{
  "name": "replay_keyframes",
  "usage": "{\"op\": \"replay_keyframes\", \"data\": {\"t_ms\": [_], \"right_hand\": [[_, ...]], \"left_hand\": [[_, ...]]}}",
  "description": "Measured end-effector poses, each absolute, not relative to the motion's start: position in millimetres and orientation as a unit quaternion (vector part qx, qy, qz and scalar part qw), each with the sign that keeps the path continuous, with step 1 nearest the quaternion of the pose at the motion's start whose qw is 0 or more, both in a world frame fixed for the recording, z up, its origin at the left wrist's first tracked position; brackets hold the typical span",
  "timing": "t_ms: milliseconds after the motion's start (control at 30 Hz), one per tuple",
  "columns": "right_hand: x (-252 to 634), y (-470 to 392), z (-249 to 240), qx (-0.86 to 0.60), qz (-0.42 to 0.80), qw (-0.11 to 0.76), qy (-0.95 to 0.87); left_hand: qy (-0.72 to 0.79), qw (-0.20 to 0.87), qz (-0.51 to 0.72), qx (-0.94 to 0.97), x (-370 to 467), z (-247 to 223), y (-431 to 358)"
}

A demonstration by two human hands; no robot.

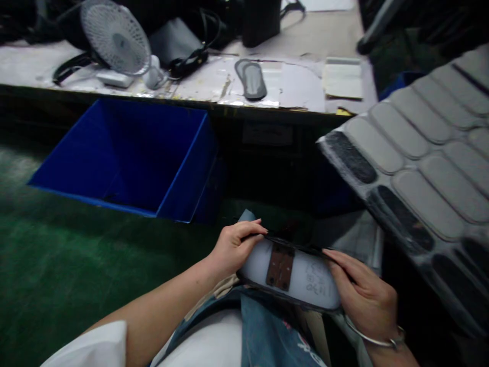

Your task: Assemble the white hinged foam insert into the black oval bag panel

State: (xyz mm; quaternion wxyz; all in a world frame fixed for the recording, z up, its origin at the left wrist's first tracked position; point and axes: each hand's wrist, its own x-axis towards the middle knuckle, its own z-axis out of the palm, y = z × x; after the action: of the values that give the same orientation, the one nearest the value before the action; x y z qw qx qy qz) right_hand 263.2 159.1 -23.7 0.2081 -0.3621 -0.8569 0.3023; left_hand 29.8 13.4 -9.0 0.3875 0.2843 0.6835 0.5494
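Although fingers cover parts of its dark rim, the white oval plate [305, 275] shows over the lap, out from the front edge of the counter [298, 84], with the left hand [239, 247] and right hand [364, 293] each gripping an end. Marks written on it are too blurred to read. The tray of oval pads [428, 204] is cut off at right, and shadow obscures the space under the counter. Two overlapping gray pads [252, 81] lie near its front edge, a fan [118, 41] farther left; a blue bin [183, 178] stands on green floor [49, 265].
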Motion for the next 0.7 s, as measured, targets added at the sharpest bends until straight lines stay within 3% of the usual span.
{"op": "replay_keyframes", "data": {"t_ms": [100, 200, 300, 533, 700], "right_hand": [[272.4, 166.2, -31.4, -0.412, 0.327, 0.126, -0.841], [281.0, 174.5, -35.2, -0.462, 0.327, 0.052, -0.823], [285.4, 176.2, -32.1, -0.5, 0.303, 0.001, -0.811], [266.8, 154.6, -10.1, -0.506, 0.251, 0.048, -0.824], [264.3, 158.2, -15.3, -0.473, 0.205, 0.071, -0.854]], "left_hand": [[0.566, 0.505, 0.637, 0.135, 8.0, -8.6, 6.1], [0.501, 0.435, 0.748, -0.017, -18.6, -15.1, -17.6], [0.558, 0.363, 0.745, -0.035, -32.4, -24.2, -46.8], [0.605, 0.407, 0.685, -0.001, -13.4, -26.8, -68.1], [0.657, 0.393, 0.627, 0.143, 3.2, -13.3, -55.5]]}}
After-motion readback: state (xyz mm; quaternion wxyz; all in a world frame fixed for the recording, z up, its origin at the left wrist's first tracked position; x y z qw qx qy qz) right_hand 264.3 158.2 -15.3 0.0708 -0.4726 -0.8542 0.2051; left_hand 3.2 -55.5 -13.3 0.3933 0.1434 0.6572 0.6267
